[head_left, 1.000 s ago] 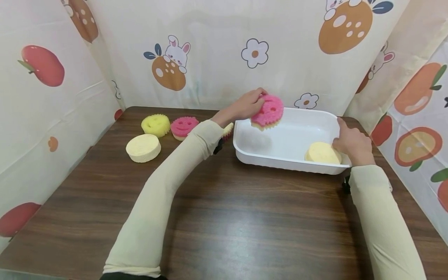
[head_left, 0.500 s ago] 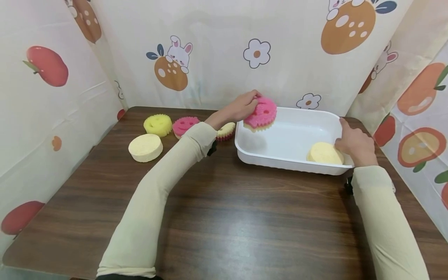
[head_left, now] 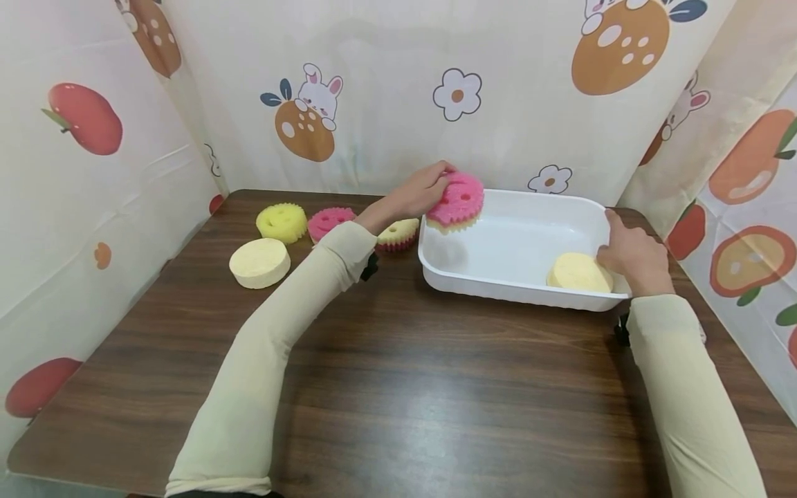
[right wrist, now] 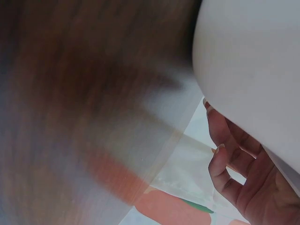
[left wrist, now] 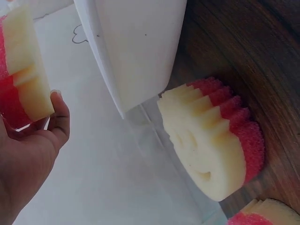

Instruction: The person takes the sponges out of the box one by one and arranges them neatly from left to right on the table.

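Hovering over the tub's left rim, the left hand grips a pink sponge; the right hand holds the tub's right end.

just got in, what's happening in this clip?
A person works at a wooden table. The left hand holds a pink smiley sponge above the left end of a white tub. The right hand rests on the tub's right rim, beside a pale yellow round sponge lying inside. Four more sponges lie on the table left of the tub.
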### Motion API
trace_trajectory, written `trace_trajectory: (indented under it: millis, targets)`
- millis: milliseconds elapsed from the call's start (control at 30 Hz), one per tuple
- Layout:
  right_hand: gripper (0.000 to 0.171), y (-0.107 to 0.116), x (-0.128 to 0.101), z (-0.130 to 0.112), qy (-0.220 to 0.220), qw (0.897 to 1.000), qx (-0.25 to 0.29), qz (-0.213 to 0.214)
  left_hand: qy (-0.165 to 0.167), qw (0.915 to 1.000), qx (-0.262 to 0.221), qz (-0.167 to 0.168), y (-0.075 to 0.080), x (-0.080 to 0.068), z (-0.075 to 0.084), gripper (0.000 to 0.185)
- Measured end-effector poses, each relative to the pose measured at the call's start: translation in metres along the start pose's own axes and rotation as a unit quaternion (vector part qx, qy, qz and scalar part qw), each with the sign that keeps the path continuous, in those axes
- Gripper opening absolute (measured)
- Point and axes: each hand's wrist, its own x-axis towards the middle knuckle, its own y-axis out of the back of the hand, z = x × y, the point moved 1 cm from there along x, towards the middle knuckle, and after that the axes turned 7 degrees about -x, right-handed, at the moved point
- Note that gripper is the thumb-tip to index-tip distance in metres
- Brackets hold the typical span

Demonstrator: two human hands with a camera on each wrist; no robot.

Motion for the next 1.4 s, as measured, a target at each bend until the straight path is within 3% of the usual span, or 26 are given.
trace_trajectory:
  millis: [833,1067,1400]
  targets:
    - [0.087,0.001,-0.001,0.001,0.001,1.0,0.003,-0.004,0.008,0.9992,-0.032,0.023,0.016,-0.024,-0.027,0.042]
    - [0.088,0.001,-0.001,0.001,0.0,1.0,0.005,-0.005,0.0,0.9991,-0.022,0.036,0.02,-0.03,-0.033,0.041]
    - [0.087,0.0,-0.001,0.002,-0.002,1.0,0.006,-0.007,0.018,0.9988,-0.016,0.042,0.025,-0.039,-0.043,0.044]
